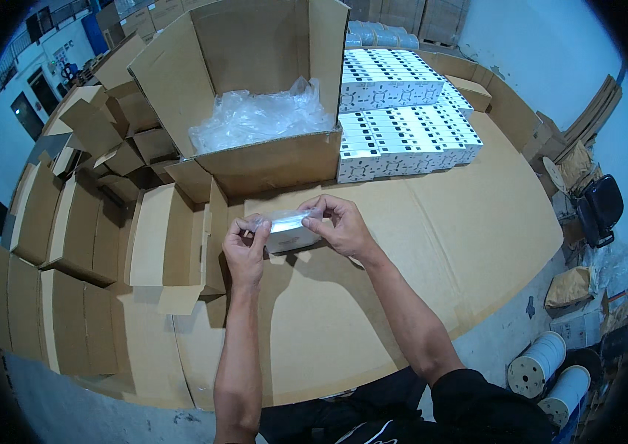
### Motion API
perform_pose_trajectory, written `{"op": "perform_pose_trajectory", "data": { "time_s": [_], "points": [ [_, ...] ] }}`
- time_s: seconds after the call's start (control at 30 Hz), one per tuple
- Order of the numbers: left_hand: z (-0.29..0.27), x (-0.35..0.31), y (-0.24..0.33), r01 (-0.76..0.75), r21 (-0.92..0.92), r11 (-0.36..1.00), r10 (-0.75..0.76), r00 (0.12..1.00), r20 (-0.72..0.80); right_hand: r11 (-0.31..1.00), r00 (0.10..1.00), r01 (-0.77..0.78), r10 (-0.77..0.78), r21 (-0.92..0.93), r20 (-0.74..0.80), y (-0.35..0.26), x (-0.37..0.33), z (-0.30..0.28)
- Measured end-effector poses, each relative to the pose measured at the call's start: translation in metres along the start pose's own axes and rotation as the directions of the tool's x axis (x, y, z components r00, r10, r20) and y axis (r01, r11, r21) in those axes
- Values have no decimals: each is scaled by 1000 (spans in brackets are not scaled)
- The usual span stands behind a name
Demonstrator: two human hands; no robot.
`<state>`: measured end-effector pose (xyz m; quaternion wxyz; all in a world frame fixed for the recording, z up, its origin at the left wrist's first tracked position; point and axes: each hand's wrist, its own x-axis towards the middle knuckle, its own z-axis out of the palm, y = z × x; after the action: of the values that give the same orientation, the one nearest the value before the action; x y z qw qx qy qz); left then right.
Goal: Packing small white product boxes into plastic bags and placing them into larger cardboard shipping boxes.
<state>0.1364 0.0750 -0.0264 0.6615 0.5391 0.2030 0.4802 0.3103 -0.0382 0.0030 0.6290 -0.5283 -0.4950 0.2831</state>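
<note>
Above the cardboard-covered table, a small white box hangs between my two hands. Clear plastic film, like a thin bag, lies along its upper side. My left hand pinches the film at the left corner, and my right hand pinches it at the right one. Whether the box is fully inside the bag I cannot tell. Just beyond my hands a tall open carton holds a heap of clear plastic bags.
Stacked white boxes with dark squares stand right of the carton. Open empty cartons crowd the table's left side, more behind them. A cardboard sheet covers the table. Cable spools and a black chair stand on the right.
</note>
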Motion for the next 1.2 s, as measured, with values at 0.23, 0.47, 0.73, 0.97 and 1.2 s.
{"op": "perform_pose_trajectory", "data": {
  "time_s": [0.23, 0.47, 0.73, 0.97, 1.2],
  "points": [
    [5, 0, -1, 129, -70, 989, -134, 989, -65, 970, 978, -167, 185, 176, -93, 1, -2, 9],
    [10, 2, -2, 131, -73, 989, -138, 985, -102, 963, 998, 41, -51, 266, 29, -13, -4, -9],
    [4, 1, -4, 131, -106, 986, -137, 989, -56, 979, 997, -18, 34, -205, 74, -17, -6, 1],
    [3, -1, 1, 152, -209, 966, -178, 977, -116, 963, 990, -115, 133, -245, 55, -28, -5, 3],
    [31, -20, 27, -382, 728, 569, 536, 844, 24, 967, 987, -146, 158, -210, 41, -25, -4, -4]
  ]
}}
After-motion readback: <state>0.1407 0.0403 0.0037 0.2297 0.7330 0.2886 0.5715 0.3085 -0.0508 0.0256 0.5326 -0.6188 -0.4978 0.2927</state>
